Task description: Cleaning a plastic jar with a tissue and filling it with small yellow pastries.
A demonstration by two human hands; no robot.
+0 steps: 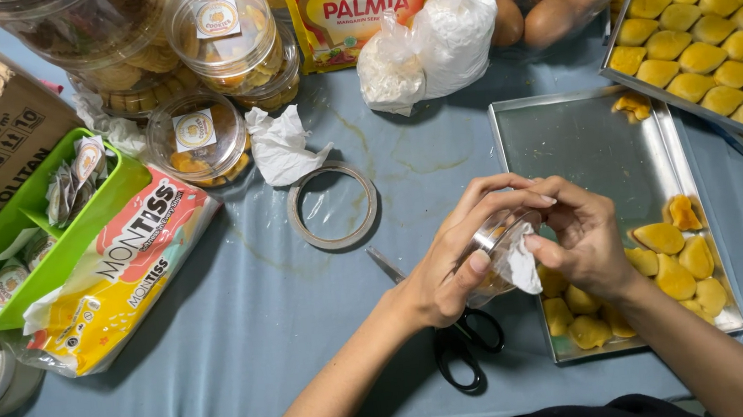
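Left hand (451, 269) cups a small clear plastic jar (493, 251), right hand (582, 237) presses white tissue (521, 266) against it; light, slippery, likely crushable, best held around its wall.

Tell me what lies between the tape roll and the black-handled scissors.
In the head view, only bare blue-grey tablecloth lies between the clear tape roll and the black-handled scissors; the blade tip points toward the roll.
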